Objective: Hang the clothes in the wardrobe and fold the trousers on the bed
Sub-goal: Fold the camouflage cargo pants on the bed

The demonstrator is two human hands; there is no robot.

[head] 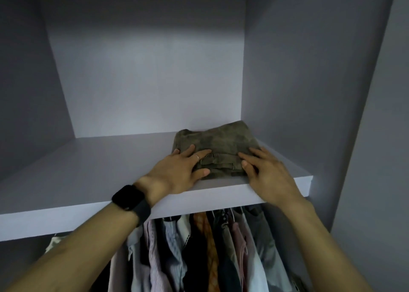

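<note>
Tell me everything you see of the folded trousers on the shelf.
The folded trousers are mottled olive-green, heavy cotton by the look, belt loops showing at the near edge. They lie flat toward the right of the pale wardrobe shelf. The left hand and right hand rest on the near part, fingers straight.

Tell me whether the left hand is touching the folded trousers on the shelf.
Touching. The head view shows the left hand with fingers laid flat on top of the folded trousers, no gap visible.
</note>
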